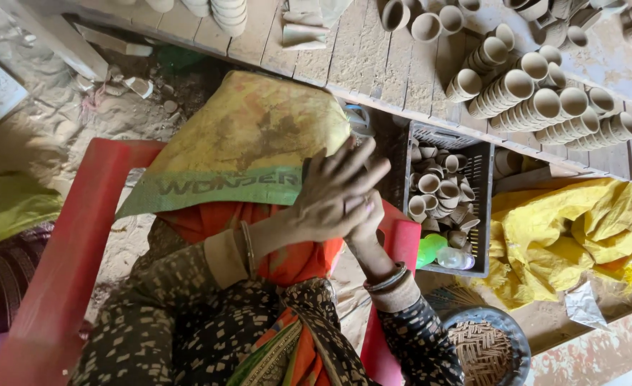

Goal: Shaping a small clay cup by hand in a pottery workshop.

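Note:
My left hand (329, 191) lies with its fingers spread over my right hand (367, 223), palms pressed together above my lap. The left hand covers most of the right one, and I cannot tell whether anything sits between them. Both wrists wear bangles. Just behind the hands, a yellow and green woven sack (248, 139) is draped over my knees and orange cloth. I sit in a red plastic chair (73, 243).
A dark plastic crate (482, 214) of small clay cups stands to the right, with a green bottle at its near end. Rows of stacked clay cups (545, 107) lie on a wooden platform (373, 64). Yellow cloth (573, 229) and a round basket (484, 347) lie at the right.

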